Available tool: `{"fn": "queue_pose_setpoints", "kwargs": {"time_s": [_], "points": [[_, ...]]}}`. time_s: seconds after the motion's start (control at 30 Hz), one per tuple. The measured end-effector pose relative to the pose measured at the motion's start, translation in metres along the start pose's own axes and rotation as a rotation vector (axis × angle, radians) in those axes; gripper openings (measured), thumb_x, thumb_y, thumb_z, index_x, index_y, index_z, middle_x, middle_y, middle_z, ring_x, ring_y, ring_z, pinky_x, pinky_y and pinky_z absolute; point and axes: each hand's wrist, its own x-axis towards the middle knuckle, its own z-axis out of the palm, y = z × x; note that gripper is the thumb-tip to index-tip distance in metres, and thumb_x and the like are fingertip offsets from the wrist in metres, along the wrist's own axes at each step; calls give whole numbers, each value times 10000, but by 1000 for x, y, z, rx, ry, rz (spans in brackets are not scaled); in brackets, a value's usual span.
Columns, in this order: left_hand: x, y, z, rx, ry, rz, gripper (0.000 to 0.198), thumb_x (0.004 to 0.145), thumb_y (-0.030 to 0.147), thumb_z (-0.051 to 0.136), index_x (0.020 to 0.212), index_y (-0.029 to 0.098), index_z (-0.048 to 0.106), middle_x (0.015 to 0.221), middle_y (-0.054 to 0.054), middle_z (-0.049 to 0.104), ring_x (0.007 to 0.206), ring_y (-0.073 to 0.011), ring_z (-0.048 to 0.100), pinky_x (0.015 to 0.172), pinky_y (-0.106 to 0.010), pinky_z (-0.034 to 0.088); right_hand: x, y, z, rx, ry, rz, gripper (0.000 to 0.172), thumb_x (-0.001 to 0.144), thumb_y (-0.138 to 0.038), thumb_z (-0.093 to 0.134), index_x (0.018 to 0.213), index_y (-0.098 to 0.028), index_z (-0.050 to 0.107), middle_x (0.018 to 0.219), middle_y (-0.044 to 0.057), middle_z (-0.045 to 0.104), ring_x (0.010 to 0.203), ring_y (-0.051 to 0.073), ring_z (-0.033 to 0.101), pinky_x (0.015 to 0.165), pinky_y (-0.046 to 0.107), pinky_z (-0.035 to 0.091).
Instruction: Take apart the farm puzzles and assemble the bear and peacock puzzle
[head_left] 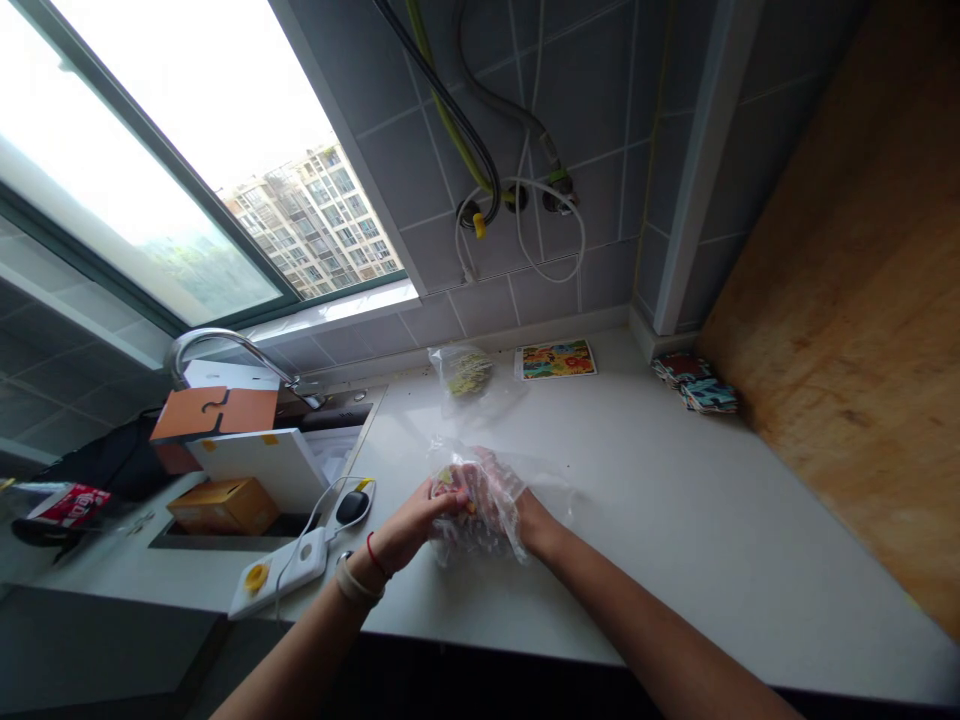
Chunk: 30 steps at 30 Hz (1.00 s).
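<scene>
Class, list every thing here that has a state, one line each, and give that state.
Clear plastic bag of colourful pieces: crumpled, held on the white counter by both hands.
Left hand: fingers closed on that bag.
Right hand: covered by the bag's film.
Second clear plastic bag: lying untouched near the grey tiled wall.

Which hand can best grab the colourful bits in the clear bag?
Probably the right. The right hand seems to sit inside the bag, among the bits, while the left hand grips the bag's edge from outside.
</scene>
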Motion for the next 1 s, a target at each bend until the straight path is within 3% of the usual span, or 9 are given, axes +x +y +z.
{"fn": "queue_pose_setpoints", "kwargs": {"time_s": [0.07,0.13,0.23,0.37,0.5,0.7,0.87,1.0], "points": [[-5,6,-13,-8,54,-34,517,775,469,871,1172,183,702,985,-79,721,854,-212,708,739,-291,579,0,-10,-12,-92,-23,-13,565,971,-503,614,1476,-251,583,1330,144,722,1228,335,676,1072,462,514],[-8,18,-36,5,140,-69,579,741,500,877,1201,207,684,1007,-71,718,847,-217,706,743,-324,595,-2,-18,-28,-147,-44,-31,574,972,-524,602,1450,-208,610,1399,174,679,1222,338,672,1074,485,512],[-4,45,-81,122,244,-115,584,720,553,865,1150,202,685,1010,-70,718,861,-209,707,797,-328,596,-4,-16,-49,-117,-49,-116,480,975,-496,599,1341,-197,683,1266,130,742,1102,271,714,971,416,563],[27,85,-135,224,244,-172,579,627,538,911,1023,187,676,933,-47,704,807,-194,687,802,-337,592,-5,5,-60,-97,109,-93,419,962,-427,600,1304,-198,678,956,58,764,900,216,720,825,363,574],[69,113,-170,364,184,-209,647,552,468,941,1063,185,663,906,-41,710,822,-218,683,797,-351,577,-5,17,-57,-56,105,-47,523,962,-425,604,1424,-181,580,917,32,742,833,190,701,788,341,569],[121,144,-197,558,94,-268,546,575,471,891,984,189,665,969,-87,748,927,-269,698,918,-418,562,-5,20,-57,-106,43,-2,466,976,-423,605,1386,-203,623,900,17,732,776,169,672,747,311,545],[155,159,-197,693,73,-296,552,591,482,845,1028,183,690,993,-118,773,976,-308,721,924,-453,576,-1,22,-60,-143,40,18,415,979,-425,598,1322,-203,671,880,15,729,726,159,642,723,303,525],[168,171,-195,841,146,-214,679,560,472,856,1157,189,697,1076,-132,787,1050,-330,723,909,-435,585,0,22,-62,-157,34,46,414,984,-416,579,1324,-199,676,870,14,728,711,158,634,724,303,516]]}}
